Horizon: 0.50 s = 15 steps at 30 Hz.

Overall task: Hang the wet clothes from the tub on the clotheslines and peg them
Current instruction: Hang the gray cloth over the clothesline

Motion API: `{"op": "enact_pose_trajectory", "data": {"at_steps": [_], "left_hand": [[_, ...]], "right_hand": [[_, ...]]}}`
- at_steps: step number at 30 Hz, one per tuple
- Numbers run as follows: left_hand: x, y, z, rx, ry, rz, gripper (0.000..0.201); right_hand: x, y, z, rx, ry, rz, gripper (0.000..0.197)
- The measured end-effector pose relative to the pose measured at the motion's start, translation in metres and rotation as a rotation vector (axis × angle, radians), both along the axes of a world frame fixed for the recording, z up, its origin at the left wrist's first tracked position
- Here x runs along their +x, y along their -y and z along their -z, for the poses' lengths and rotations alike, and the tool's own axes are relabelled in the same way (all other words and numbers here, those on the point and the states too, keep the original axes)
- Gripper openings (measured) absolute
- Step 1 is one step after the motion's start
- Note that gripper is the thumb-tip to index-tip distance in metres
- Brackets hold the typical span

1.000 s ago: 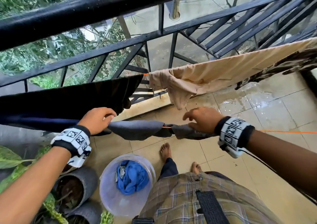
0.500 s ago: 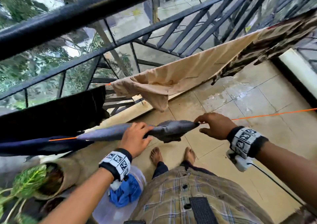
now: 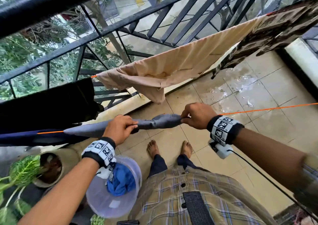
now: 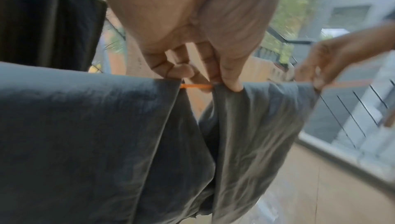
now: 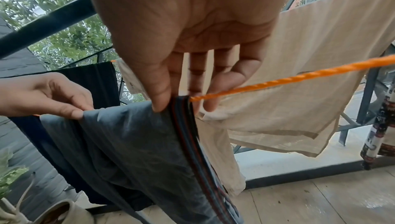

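A grey garment (image 3: 160, 121) hangs folded over the near orange clothesline (image 3: 268, 108). My left hand (image 3: 132, 126) grips its middle at the line, thumb and fingers pinching the top fold (image 4: 230, 84). My right hand (image 3: 184, 118) pinches the garment's right end; the right wrist view shows thumb and fingers on its striped edge (image 5: 181, 102) where the rope (image 5: 299, 75) comes out. Below my left forearm a clear plastic tub (image 3: 110, 205) stands on the floor with a blue cloth (image 3: 122, 183) inside. No pegs are in view.
A navy cloth (image 3: 25, 137) hangs left of the grey one on the near line. On the far line hang a black cloth (image 3: 46, 102), a beige cloth (image 3: 172, 66) and a patterned cloth (image 3: 275, 31). Black railing (image 3: 120, 25) beyond; plant pots (image 3: 51, 168) at left; wet tiles (image 3: 249, 90).
My left hand has moved right along the grey garment, from its left end to its middle. The right hand keeps hold of the right end. The view has swung to the right.
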State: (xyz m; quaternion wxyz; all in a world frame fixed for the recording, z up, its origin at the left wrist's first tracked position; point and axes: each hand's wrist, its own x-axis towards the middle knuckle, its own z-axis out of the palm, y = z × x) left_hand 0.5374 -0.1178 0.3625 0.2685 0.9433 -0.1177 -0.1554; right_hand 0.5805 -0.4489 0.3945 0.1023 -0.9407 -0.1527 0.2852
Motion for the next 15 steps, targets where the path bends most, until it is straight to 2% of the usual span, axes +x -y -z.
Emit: {"op": "enact_pose_trajectory", "data": {"at_steps": [3, 7, 9, 13, 15], "left_hand": [[0.004, 0.001, -0.005, -0.066, -0.134, -0.117, 0.007], [0.014, -0.005, -0.01, -0.155, -0.25, -0.214, 0.033], [0.021, -0.009, -0.012, -0.188, -0.247, -0.267, 0.034], [0.033, -0.013, -0.008, -0.262, -0.331, -0.354, 0.033], [0.036, -0.009, -0.005, -0.198, -0.35, -0.337, 0.032]], "right_hand": [[-0.006, 0.004, -0.003, 0.053, 0.021, 0.015, 0.02], [-0.009, 0.008, -0.004, 0.149, 0.02, 0.078, 0.031], [-0.008, 0.007, -0.006, 0.245, -0.001, 0.173, 0.033], [-0.002, 0.0, -0.011, 0.386, -0.113, 0.344, 0.015], [-0.001, -0.001, -0.006, 0.4, -0.183, 0.397, 0.012]]}}
